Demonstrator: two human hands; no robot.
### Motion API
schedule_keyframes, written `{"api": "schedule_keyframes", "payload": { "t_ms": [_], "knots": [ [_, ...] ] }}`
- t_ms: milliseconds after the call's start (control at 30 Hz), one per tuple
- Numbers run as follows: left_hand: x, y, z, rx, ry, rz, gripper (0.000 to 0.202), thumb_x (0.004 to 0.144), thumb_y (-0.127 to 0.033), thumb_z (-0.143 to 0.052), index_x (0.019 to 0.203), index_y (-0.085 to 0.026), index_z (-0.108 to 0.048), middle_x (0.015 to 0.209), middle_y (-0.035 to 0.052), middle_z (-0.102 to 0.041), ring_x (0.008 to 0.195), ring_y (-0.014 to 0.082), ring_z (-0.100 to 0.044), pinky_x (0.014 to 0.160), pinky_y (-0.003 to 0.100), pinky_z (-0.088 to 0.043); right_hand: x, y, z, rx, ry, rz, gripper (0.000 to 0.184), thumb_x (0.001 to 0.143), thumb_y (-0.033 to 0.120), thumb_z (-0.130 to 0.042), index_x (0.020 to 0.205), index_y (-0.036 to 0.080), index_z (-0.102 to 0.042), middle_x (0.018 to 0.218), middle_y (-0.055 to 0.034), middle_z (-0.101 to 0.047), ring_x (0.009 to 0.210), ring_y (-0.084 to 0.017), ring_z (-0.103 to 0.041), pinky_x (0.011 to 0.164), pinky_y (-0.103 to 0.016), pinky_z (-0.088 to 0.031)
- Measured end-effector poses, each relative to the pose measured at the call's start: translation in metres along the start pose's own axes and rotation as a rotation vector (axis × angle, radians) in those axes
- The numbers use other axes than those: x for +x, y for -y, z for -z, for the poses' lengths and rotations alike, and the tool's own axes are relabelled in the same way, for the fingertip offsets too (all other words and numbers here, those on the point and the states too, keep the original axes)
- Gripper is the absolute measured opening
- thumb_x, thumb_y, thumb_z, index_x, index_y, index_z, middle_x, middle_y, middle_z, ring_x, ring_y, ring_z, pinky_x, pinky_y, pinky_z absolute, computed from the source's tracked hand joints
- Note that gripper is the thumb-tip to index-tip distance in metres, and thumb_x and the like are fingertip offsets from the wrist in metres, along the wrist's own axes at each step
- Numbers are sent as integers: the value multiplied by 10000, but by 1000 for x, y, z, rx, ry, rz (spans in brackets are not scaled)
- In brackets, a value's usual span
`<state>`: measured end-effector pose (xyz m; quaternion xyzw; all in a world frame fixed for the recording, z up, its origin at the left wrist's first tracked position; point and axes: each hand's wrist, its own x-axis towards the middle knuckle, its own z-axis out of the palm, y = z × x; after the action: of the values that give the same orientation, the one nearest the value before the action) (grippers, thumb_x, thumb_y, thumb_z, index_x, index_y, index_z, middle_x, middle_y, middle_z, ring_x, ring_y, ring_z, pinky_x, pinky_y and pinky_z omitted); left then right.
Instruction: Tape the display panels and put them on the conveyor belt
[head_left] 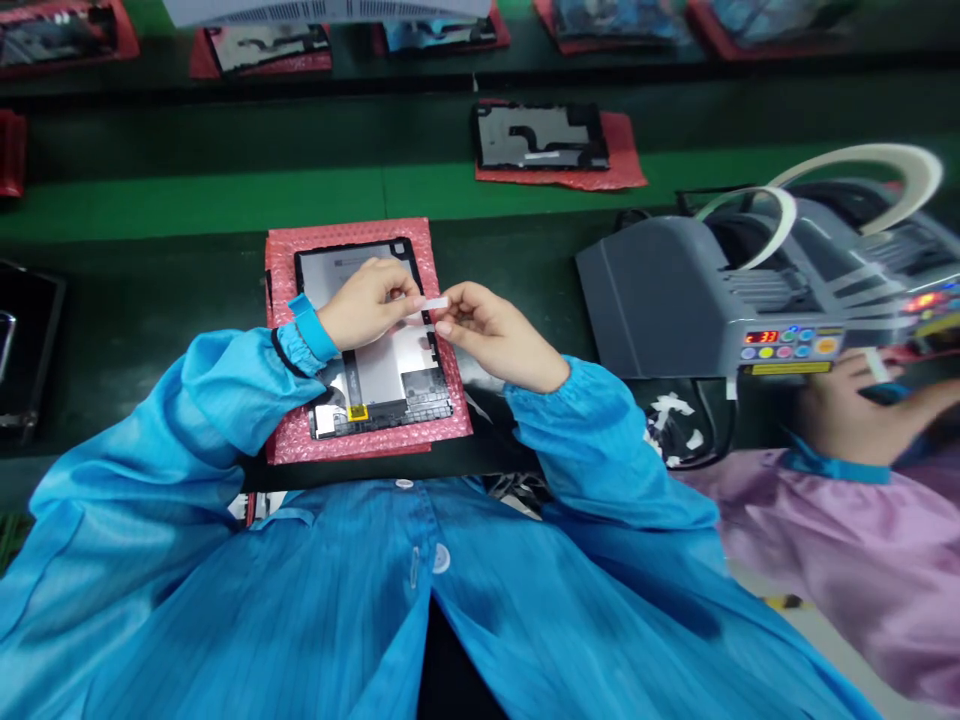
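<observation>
A short white strip of tape (435, 303) is stretched between my two hands. My left hand (373, 303) pinches its left end between thumb and finger, above an opened tablet panel (382, 365). My right hand (499, 335) has its fingers closed at the strip's other end, just past the panel's right edge. The panel lies with its silver and black inner side up, a yellow patch near its lower left. Under it is a pink bubble-wrap bag (281, 440). My left hand and wrist cover part of the panel.
Grey tape dispensers (660, 300) with white tape rolls stand at the right. A co-worker's hand (862, 410) holds a white strip beside them. Another panel (540, 138) lies on pink wrap behind; several more line the back shelf. A dark device (26, 345) is at far left.
</observation>
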<state>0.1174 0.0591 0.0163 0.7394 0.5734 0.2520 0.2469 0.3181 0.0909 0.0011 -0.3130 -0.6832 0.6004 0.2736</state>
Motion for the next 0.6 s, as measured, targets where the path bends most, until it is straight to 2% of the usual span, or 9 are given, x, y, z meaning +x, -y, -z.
{"api": "schedule_keyframes", "payload": {
  "t_ms": [167,333,467,600],
  "knots": [
    [-1,2,-1,13,10,13,187,870,-304,-583,740,-178,-628,768,13,-637,820,178,-572,892,364,-437,6,-4,6,-96,-166,-105,336,728,452,-790,766,171,-610,712,4,-586,669,-111,-504,648,-251,-428],
    [-1,1,-2,48,55,83,182,860,-300,-582,738,-178,-639,776,23,-643,833,188,-571,913,381,-428,17,-9,0,-108,-111,-66,273,751,365,-766,683,165,-592,665,18,-554,673,-115,-489,675,-253,-405],
    [-1,-3,-8,206,71,198,200,860,-300,-565,737,-172,-656,866,74,-659,970,259,-564,955,464,-401,24,-14,-7,-242,-127,-86,192,758,254,-705,642,176,-573,627,28,-544,628,-113,-456,651,-252,-374],
    [-2,-7,-12,293,74,219,213,867,-279,-545,726,-168,-659,922,100,-656,1049,305,-536,946,505,-394,28,-13,-8,-342,-134,-118,142,734,183,-663,618,177,-580,589,33,-535,590,-106,-416,612,-247,-329]
  ]
}}
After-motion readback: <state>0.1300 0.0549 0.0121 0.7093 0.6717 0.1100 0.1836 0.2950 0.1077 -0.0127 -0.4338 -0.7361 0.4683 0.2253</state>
